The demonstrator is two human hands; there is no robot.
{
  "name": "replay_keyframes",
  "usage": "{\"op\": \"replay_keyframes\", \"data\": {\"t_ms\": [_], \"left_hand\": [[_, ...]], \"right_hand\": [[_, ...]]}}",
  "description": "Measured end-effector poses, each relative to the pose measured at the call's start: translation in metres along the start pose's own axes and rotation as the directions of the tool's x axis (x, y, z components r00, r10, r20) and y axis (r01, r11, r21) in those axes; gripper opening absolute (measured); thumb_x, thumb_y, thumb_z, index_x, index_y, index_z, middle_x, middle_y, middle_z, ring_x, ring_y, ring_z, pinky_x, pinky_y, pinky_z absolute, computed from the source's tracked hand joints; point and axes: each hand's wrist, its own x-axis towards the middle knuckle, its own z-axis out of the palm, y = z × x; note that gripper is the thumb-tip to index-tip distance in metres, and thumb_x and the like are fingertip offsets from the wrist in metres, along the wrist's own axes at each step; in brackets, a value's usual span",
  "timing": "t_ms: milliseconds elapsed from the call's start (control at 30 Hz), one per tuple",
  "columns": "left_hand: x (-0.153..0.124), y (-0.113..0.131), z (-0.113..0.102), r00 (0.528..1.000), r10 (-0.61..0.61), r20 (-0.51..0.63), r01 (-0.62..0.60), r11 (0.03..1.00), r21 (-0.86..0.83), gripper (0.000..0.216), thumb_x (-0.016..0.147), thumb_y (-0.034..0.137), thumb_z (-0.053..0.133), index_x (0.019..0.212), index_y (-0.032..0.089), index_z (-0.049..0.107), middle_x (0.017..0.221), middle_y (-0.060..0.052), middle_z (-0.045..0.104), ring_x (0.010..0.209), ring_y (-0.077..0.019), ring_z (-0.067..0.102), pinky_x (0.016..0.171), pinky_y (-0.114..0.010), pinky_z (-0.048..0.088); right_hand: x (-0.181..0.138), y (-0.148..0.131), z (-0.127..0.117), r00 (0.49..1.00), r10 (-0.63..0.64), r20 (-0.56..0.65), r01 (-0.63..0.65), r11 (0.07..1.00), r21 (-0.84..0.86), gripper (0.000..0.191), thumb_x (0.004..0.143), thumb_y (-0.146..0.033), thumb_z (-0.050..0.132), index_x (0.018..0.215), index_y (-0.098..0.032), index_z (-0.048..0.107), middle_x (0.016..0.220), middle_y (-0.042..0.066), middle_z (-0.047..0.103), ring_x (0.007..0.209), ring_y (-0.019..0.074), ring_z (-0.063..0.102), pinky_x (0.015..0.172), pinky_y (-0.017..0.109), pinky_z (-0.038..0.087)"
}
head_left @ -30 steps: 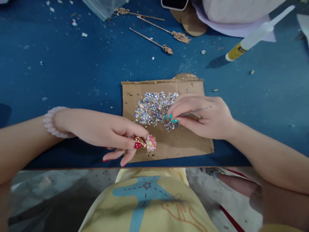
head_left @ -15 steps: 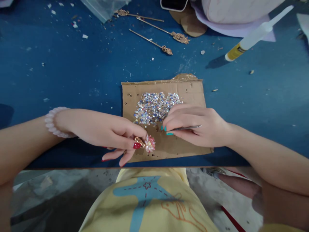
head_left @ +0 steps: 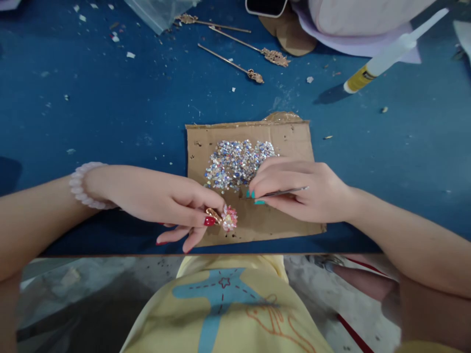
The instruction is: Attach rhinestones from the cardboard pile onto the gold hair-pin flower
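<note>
My left hand [head_left: 162, 198], with red nails and a pale bead bracelet at the wrist, pinches a small gold ornament with a pink jewelled head [head_left: 227, 218] over the near edge of a cardboard sheet [head_left: 279, 223]. My right hand [head_left: 298, 189], with teal nails, is closed on a thin metal tool [head_left: 285, 192] whose tip points left toward the ornament. A pile of small shiny rhinestones [head_left: 235, 162] lies on the cardboard just beyond both hands.
Three gold hairpin sticks [head_left: 235, 63] lie on the blue table [head_left: 110, 113] at the back. A glue tube [head_left: 390, 54] lies at the back right, a clear plastic bag [head_left: 158, 12] at the back, a phone [head_left: 265, 6] beside it. Small scraps dot the table.
My right hand drew back from the rhinestone pile toward me and to the left, bringing the tool's tip near the ornament. My left hand stayed put.
</note>
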Motion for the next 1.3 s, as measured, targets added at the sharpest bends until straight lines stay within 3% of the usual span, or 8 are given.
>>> {"op": "replay_keyframes", "data": {"t_ms": [1300], "left_hand": [[0.0004,-0.0022,-0.0010,1.000,0.010,0.008,-0.010,1.000,-0.014,0.019,0.114,0.035,0.039,0.101,0.028,0.051,0.092,-0.001,0.078,0.054,-0.0135,0.063,0.049,-0.026,0.044]], "right_hand": [[0.0011,-0.0008,-0.0010,1.000,-0.013,0.008,0.013,1.000,-0.010,0.015,0.109,-0.012,0.052,0.102,-0.018,0.063,0.092,0.005,0.075,0.090,0.0150,0.069,0.087,0.032,0.060]]}}
